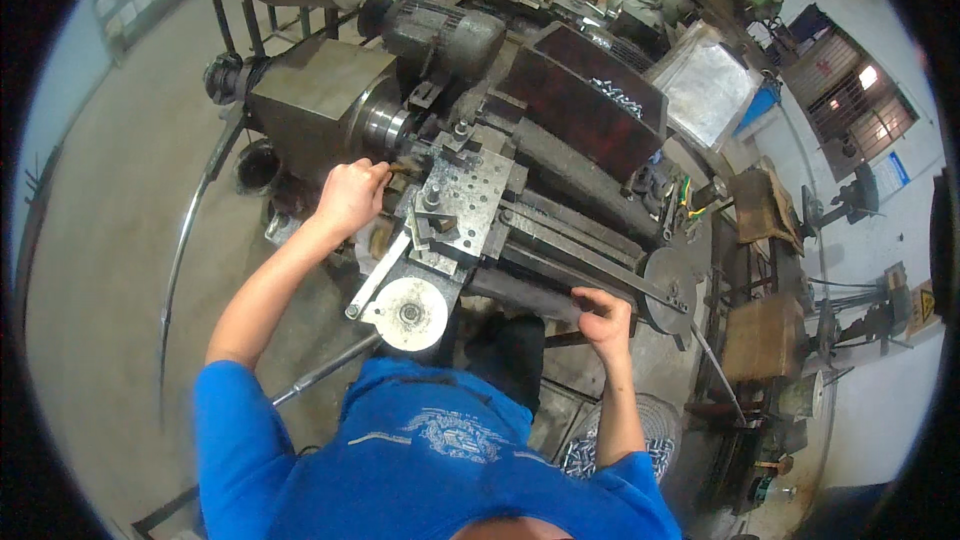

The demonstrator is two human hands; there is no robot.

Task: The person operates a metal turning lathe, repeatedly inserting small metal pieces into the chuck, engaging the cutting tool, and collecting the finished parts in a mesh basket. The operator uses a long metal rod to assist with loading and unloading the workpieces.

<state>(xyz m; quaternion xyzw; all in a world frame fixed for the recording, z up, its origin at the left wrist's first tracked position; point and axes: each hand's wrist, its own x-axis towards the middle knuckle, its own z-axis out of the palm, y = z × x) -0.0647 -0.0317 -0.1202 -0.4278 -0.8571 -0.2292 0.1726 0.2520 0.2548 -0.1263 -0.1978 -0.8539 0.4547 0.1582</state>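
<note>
Red tray (575,90): holds pale metal parts (622,95).
Left hand (350,198): closed on small workpiece (398,169) beside chuck (385,125).
Right hand (606,318): gripping lathe lever (560,302).

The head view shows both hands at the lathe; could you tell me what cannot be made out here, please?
- Head view: the small piece in the left hand at the chuck is hidden by its fingers.
- Head view: what the right hand grips is covered by its palm.
- Head view: the small metal parts in the bin are partly hidden by the right forearm.
</note>
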